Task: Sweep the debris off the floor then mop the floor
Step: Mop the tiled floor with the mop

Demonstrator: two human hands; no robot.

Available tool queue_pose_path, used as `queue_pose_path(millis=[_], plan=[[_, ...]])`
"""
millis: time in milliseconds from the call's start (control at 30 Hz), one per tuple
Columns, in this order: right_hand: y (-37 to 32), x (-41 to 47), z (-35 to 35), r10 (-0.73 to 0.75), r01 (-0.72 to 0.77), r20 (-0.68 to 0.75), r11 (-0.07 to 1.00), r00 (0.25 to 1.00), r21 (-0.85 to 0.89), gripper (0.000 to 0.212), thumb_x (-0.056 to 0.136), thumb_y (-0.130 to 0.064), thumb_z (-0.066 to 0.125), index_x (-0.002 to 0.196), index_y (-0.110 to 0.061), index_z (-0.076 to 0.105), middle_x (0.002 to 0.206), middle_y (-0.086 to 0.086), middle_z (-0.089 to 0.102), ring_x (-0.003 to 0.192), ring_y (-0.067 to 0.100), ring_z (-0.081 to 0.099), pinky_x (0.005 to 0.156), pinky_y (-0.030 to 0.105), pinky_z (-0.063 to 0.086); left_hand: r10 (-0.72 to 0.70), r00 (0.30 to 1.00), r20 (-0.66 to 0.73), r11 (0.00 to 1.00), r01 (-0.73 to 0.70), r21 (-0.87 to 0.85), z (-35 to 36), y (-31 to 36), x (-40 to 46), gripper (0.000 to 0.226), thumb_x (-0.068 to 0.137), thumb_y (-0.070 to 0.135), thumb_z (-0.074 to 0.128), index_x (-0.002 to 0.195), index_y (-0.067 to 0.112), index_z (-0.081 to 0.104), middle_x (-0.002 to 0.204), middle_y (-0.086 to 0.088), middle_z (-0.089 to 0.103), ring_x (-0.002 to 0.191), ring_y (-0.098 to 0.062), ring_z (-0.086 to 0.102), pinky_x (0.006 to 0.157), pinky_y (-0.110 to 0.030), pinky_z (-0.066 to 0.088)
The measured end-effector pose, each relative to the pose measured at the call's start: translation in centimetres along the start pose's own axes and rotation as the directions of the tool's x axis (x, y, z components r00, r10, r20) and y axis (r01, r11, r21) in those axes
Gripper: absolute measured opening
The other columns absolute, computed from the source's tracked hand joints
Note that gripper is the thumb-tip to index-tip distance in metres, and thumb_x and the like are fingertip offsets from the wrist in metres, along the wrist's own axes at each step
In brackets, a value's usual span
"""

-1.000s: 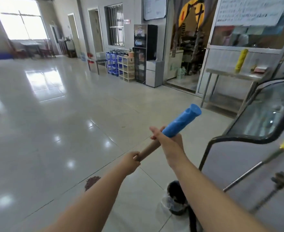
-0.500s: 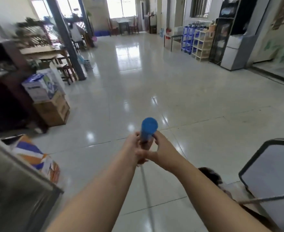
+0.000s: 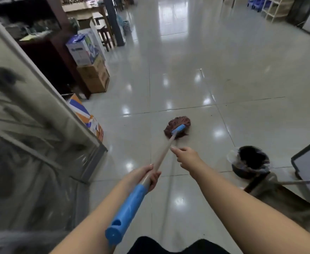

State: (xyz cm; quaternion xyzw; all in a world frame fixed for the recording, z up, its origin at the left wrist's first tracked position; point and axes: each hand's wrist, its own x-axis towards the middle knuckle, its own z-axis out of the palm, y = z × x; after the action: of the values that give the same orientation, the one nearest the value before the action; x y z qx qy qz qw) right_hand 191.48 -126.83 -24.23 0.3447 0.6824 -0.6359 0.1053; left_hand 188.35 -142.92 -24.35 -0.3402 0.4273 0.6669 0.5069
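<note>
At 12 o'clock of the hands, on the tiled floor (image 3: 223,61), sits one mop (image 3: 168,143): reddish-brown head down on a tile, blue collar, pale shaft, blue grip at the near end. One black bucket (image 3: 249,162) with a clear liner at 3 o'clock of the mop head, well apart. One dustpan (image 3: 278,191) just beside the bucket at its 5 o'clock, thin pole across it. Three stacked boxes (image 3: 92,66) at 10 o'clock, one orange-blue carton (image 3: 88,116) nearer, at 9.

Versus half a second ago: view has tilted down; mop head now visible and on the floor, the blue grip end pointing back at the body instead of end-on. Hands were bunched together at the grip, now split along the shaft.

Left hand (image 3: 147,175): fist wrapped round the shaft right above the blue grip. Right hand (image 3: 187,158): loosely curled, half open, fingertips touching the shaft further down, not gripping it.
</note>
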Motion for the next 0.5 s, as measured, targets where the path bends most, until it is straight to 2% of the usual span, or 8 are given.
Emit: queue_pose_path(millis=[67,100,167,233,400,500], plan=[[1.9,-0.2,3.6,0.143,-0.144,0.055,0.989,0.988,0.027,0.046,0.091,-0.037,0.058,0.118,0.0,0.056,0.105,0.017,0.057,0.098,0.027,0.056,0.089,0.036,0.046,-0.012,0.997,-0.082,0.989,0.023,0.144,-3.8,-1.2,-2.1,0.042,0.098,0.027,0.042,0.073,-0.005,0.051,0.043,-0.006,0.049,0.025,-0.008,0.044,0.027,-0.013,0.037],[2.8,-0.4,5.3,0.206,-0.21,0.078,0.977,0.975,0.045,0.043,0.091,-0.037,0.058,0.117,-0.003,0.054,0.115,0.019,0.057,0.106,0.029,0.057,0.092,0.037,0.046,-0.004,0.989,-0.147,0.969,0.04,0.243,-5.8,-1.7,-3.1,0.042,0.098,0.028,0.043,0.073,-0.005,0.051,0.042,-0.005,0.048,0.025,-0.007,0.044,0.028,-0.012,0.037],[4.7,-0.9,8.8,0.323,-0.332,0.128,0.942,0.938,0.057,0.047,0.092,-0.04,0.056,0.124,-0.007,0.047,0.129,0.019,0.051,0.117,0.029,0.053,0.094,0.036,0.045,0.034,0.964,-0.264,0.884,0.094,0.458,-9.4,-2.7,-5.3,0.039,0.098,0.029,0.042,0.076,-0.002,0.049,0.047,-0.007,0.05,0.024,-0.006,0.042,0.028,-0.013,0.037],[6.5,-1.9,12.3,0.434,-0.456,0.191,0.885,0.881,0.093,0.06,0.092,-0.044,0.054,0.136,-0.005,0.04,0.132,0.021,0.048,0.118,0.031,0.053,0.091,0.034,0.045,0.08,0.942,-0.327,0.76,0.154,0.632,-12.5,-3.4,-7.4,0.033,0.099,0.031,0.041,0.087,0.001,0.047,0.06,-0.009,0.051,0.027,-0.007,0.043,0.03,-0.014,0.038],[10.8,-4.4,20.9,0.587,-0.697,0.392,0.67,0.708,0.256,0.075,0.092,-0.047,0.051,0.146,-0.003,0.023,0.142,0.028,0.038,0.126,0.036,0.046,0.094,0.039,0.044,0.039,0.879,-0.476,0.455,0.408,0.791,-18.1,-3.6,-11.4,0.041,0.1,0.042,0.031,0.111,0.005,0.044,0.067,-0.006,0.047,0.041,-0.011,0.044,0.036,-0.017,0.039],[11.8,-5.6,25.1,0.605,-0.751,0.459,0.601,0.65,0.272,0.075,0.093,-0.05,0.048,0.146,-0.002,0.024,0.141,0.026,0.04,0.125,0.036,0.048,0.091,0.039,0.045,0.135,0.827,-0.546,0.371,0.469,0.801,-19.8,-3.6,-11.9,0.037,0.099,0.04,0.03,0.102,0.005,0.042,0.066,-0.008,0.046,0.046,-0.015,0.042,0.042,-0.021,0.036]])
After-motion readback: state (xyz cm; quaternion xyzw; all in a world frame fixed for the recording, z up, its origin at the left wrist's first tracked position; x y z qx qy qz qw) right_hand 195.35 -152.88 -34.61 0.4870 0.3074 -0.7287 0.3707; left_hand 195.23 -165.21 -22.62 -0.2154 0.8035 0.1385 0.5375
